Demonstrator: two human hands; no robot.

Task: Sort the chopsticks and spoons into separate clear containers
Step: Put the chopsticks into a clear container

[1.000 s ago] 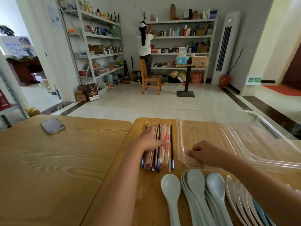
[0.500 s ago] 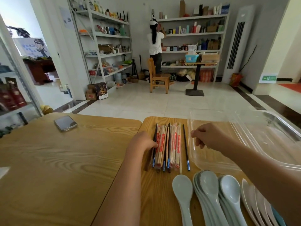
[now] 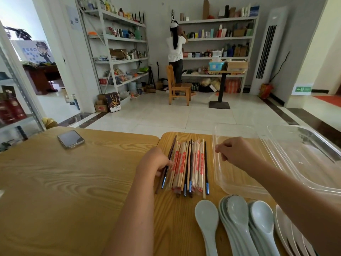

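Note:
A pile of chopsticks (image 3: 190,165), some in paper sleeves with red print and some dark with blue tips, lies on the wooden table (image 3: 55,182). My left hand (image 3: 154,161) is at the pile's left edge, its fingers curled around dark chopsticks there. Two clear containers stand to the right: the nearer one (image 3: 238,183) and a second one (image 3: 306,163) beside it. My right hand (image 3: 233,151) hovers over the nearer container's left wall, fingers curled, nothing visible in it. Pale ceramic spoons (image 3: 238,213) lie in overlapping rows at the front.
A phone (image 3: 70,139) lies face up at the table's far left. A seam (image 3: 156,143) runs between two table tops just left of the pile. Across the tiled floor stand a wooden chair (image 3: 177,85), shelves, and a person facing them.
My left hand slid from the top of the pile to its left edge and closed on dark chopsticks. My right hand lifted off the container's near rim and moved up over its left wall.

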